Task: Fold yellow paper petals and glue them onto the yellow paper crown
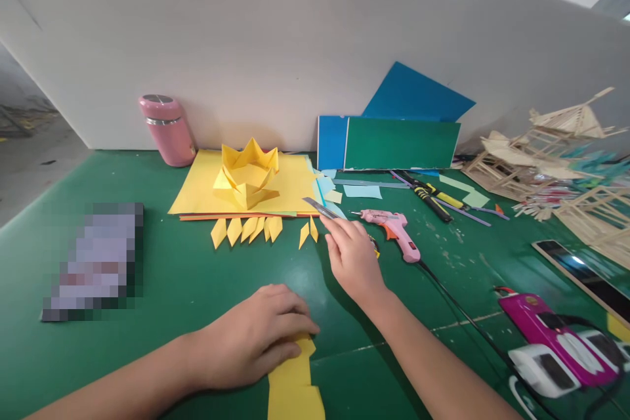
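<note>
My left hand is closed over the top of a yellow sheet of paper, pressing it to the table near the front. The paper's right edge is notched. Further forward, my right hand is wrapped round a utility knife, its grey blade pointing left and away from me. A bit of the knife's yellow and black handle shows behind the hand. Just left of the blade lie small folded yellow diamonds, with several more diamonds in a row. A folded yellow paper crown shape stands on stacked yellow sheets.
A pink glue gun lies right of my right hand, its cord running to a magenta power strip. Pliers, paper scraps, stick models, a phone, a pink flask and a blurred object surround the workspace.
</note>
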`<state>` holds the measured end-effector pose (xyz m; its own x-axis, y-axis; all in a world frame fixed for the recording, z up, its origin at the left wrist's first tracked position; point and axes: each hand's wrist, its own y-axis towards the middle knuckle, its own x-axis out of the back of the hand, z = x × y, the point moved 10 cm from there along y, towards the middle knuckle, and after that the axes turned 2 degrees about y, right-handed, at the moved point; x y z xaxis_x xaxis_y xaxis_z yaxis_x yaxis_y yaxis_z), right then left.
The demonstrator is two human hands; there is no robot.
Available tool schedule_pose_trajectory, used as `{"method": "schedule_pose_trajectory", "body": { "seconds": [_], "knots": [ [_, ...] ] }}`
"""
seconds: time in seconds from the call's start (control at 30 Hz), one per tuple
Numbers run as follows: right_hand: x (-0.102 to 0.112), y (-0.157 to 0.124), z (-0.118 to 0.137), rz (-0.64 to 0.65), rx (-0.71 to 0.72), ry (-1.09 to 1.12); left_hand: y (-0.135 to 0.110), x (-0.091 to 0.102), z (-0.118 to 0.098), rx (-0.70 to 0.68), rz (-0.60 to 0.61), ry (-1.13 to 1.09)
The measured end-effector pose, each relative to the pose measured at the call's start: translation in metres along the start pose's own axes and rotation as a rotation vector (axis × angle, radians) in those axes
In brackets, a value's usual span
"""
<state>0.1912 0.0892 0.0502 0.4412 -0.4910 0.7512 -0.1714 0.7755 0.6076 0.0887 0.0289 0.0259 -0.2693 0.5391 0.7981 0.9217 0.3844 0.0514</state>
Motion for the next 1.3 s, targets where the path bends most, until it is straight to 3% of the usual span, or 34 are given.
{"method": "schedule_pose_trajectory", "body": {
  "seconds": [0.1, 0.17, 0.37, 0.5, 0.6, 0.83, 0.93, 1.0, 1.13, 1.2, 1.3],
  "knots": [
    [0.016, 0.001, 0.005, -0.103, 0.017, 0.147, -0.001, 0.003, 0.005, 0.021, -0.065, -0.068],
    [0.020, 0.000, 0.011, -0.107, 0.037, 0.276, -0.001, 0.007, 0.015, 0.088, -0.141, -0.173],
    [-0.002, -0.007, 0.029, 0.166, 0.007, 0.697, -0.014, 0.021, 0.073, 0.455, -0.520, -0.849],
    [-0.006, -0.011, 0.050, 0.260, 0.126, 0.794, -0.018, 0.020, 0.083, 0.537, -0.611, -1.073],
    [-0.004, -0.011, 0.056, 0.260, 0.173, 0.799, -0.018, 0.023, 0.083, 0.516, -0.643, -1.084],
    [-0.009, -0.011, 0.048, 0.263, 0.098, 0.789, -0.026, 0.029, 0.089, 0.544, -0.749, -1.067],
    [-0.022, -0.015, 0.044, 0.396, -0.045, 0.917, -0.037, 0.040, 0.091, 0.542, -0.888, -1.048],
    [-0.028, -0.020, 0.051, 0.513, -0.049, 0.951, -0.043, 0.047, 0.091, 0.533, -0.977, -0.997],
    [-0.025, -0.025, 0.070, 0.632, 0.050, 1.012, -0.044, 0.048, 0.092, 0.586, -0.946, -0.873],
    [-0.023, -0.022, 0.064, 0.575, 0.004, 1.070, -0.042, 0.046, 0.092, 0.605, -0.905, -0.833],
    [-0.015, -0.013, 0.036, 0.314, -0.125, 1.002, -0.039, 0.044, 0.092, 0.605, -0.869, -0.825]
  ]
}}
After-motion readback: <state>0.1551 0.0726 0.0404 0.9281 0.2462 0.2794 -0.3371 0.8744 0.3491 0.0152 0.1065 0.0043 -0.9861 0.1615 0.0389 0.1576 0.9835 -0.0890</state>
